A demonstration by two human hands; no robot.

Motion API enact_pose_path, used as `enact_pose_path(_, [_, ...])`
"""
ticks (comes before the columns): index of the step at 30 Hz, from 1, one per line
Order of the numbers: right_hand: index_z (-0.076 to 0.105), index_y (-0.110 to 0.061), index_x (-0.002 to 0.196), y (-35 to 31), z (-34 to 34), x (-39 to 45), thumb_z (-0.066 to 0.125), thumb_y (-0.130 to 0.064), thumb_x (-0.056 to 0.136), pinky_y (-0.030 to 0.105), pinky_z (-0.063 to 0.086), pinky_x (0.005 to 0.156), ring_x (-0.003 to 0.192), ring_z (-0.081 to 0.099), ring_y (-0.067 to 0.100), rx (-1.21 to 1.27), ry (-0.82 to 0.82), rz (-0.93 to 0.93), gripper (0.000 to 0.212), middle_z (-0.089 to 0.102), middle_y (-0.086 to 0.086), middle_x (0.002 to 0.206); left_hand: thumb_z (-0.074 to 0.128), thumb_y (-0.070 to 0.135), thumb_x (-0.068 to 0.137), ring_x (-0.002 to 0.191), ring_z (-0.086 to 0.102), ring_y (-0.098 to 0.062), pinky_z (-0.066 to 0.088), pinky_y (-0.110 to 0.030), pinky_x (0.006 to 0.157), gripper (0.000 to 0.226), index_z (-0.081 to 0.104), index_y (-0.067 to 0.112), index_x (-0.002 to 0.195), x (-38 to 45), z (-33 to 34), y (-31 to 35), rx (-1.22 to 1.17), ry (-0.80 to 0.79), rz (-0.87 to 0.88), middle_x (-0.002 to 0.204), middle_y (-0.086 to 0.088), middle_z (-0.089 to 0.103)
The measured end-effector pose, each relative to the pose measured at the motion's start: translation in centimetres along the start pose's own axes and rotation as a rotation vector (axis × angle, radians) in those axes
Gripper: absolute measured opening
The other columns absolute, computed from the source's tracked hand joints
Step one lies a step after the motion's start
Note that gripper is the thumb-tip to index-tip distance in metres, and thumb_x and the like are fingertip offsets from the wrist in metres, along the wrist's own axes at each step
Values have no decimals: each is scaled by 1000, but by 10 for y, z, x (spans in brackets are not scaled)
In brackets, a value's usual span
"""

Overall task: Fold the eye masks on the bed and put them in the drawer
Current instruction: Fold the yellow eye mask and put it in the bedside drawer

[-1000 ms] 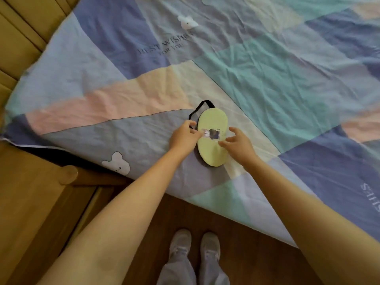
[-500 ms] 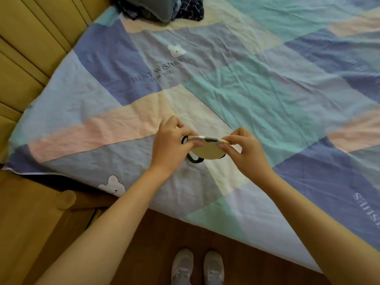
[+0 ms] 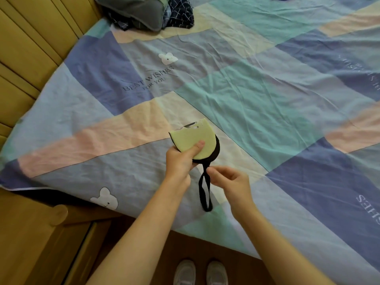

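Head view: eye mask [image 3: 193,138] now folded, right hand [image 3: 228,179] pinching its strap [image 3: 202,188].

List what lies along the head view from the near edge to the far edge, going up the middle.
shoes → wooden floor → black strap loop → right hand → folded green eye mask → bear print → pile of dark clothes

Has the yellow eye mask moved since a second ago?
Yes. The folded yellow eye mask has been lifted off the bedsheet it lay flat on, into the left hand.
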State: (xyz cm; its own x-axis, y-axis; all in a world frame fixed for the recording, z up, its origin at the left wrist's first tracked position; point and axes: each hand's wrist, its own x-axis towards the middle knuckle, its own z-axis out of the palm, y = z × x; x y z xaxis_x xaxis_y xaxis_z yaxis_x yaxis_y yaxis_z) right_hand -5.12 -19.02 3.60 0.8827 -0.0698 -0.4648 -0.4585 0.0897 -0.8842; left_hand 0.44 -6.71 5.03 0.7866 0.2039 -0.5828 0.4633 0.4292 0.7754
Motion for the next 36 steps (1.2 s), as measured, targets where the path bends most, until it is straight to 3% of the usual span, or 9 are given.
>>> enact_pose_path(7, [66, -10, 59, -3, 1, -6, 68, -22, 83, 33, 52, 73, 59, 60, 19, 85, -74, 99, 27, 54, 3, 51, 76, 4, 75, 79, 67, -17, 58, -28, 60, 32, 62, 10, 103, 10, -6, -13, -29, 155, 70, 91, -5, 69])
enact_pose_path(10, [54, -17, 52, -10, -13, -6, 60, -29, 82, 32, 46, 76, 49, 52, 14, 650, -74, 278, 33, 41, -4, 45, 78, 3, 73, 89, 68, -23, 58, -39, 79, 41, 63, 3, 111, 19, -18, -17, -79, 278, 72, 104, -11, 70])
enact_pose_path(12, [65, -16, 66, -13, -23, -4, 59, -34, 82, 29, 48, 79, 61, 62, 12, 1017, -54, 244, 24, 58, -5, 58, 78, 3, 72, 97, 67, -26, 54, -45, 90, 38, 65, 4, 108, 20, -25, -23, -96, 302, 47, 103, -9, 70])
enact_pose_path(15, [64, -16, 118, -9, -29, 4, 46, -38, 92, 35, 43, 100, 112, 63, 13, 1157, -76, 162, 39, 68, -3, 118, 77, 2, 73, 93, 67, -24, 54, -41, 87, 24, 64, 14, 90, 9, -25, -33, -76, 271, 40, 91, -1, 69])
enact_pose_path(19, [47, -32, 134, 1, -29, 11, 26, -48, 99, 42, 33, 109, 123, 52, 6, 276, -18, 119, 45, 56, -12, 135, 75, 1, 75, 86, 68, -20, 56, -41, 80, 28, 63, 13, 97, -3, -25, -38, -125, 270, 50, 89, 1, 69])
enact_pose_path(24, [60, -33, 76, 13, -46, 7, 20, -65, 90, 43, 30, 101, 84, 59, 15, -1050, -211, -164, 53, 68, -7, 83, 75, 2, 76, 83, 68, -16, 58, -35, 70, 36, 62, 10, 109, 0, -32, -25, -223, 308, 68, 93, 0, 70])
enact_pose_path(27, [66, -19, 62, 5, -52, -2, 35, -66, 85, 33, 43, 86, 79, 63, 29, -637, -276, -89, 61, 71, 5, 78, 75, 4, 77, 79, 67, -11, 57, -29, 62, 33, 62, 12, 106, 3, -34, -18, -235, 343, 79, 91, 3, 69])
enact_pose_path(32, [63, -13, 62, -10, -43, -17, 40, -24, 85, 47, 40, 99, 79, 66, 20, 733, -271, 89, 35, 62, 4, 65, 74, 2, 77, 88, 68, -20, 60, -34, 67, 37, 61, 5, 112, 1, -31, -22, -285, 324, 23, 95, -2, 69])
enact_pose_path(36, [65, -19, 109, -3, -31, -16, 42, -3, 85, 30, 57, 80, 70, 67, 11, 861, -160, 94, 37, 71, 1, 109, 71, -1, 78, 84, 68, -17, 60, -28, 59, 36, 61, 8, 112, -9, -23, -26, -310, 233, 7, 96, -3, 69])
